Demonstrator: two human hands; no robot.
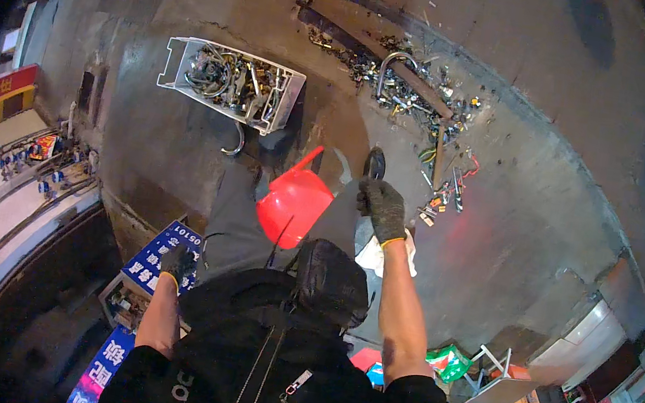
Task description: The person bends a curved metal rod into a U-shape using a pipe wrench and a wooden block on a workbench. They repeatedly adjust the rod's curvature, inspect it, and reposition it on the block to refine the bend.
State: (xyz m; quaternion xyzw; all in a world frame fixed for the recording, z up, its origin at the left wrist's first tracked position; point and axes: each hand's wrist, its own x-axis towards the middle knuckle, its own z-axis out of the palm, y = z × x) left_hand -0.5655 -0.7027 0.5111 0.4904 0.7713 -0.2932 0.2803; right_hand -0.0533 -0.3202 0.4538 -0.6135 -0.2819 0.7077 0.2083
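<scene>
My right hand, in a dark work glove with a yellow cuff, is raised over the ground beside my knee. Its fingers look curled in, and whatever may be inside them is hidden. A white cloth or bag shows below that wrist. Low on the left, my left hand, also gloved, is at a blue sign panel on a cabinet; its fingers are too dark to make out. Between my legs is a red rounded plastic thing with a handle-like strip, touched by neither hand.
Ahead on the left stands a white plastic crate full of metal faucets and fittings. A rusty beam lies amid scattered metal parts. Several tools lie right of my shoe. A folding stool stands lower right.
</scene>
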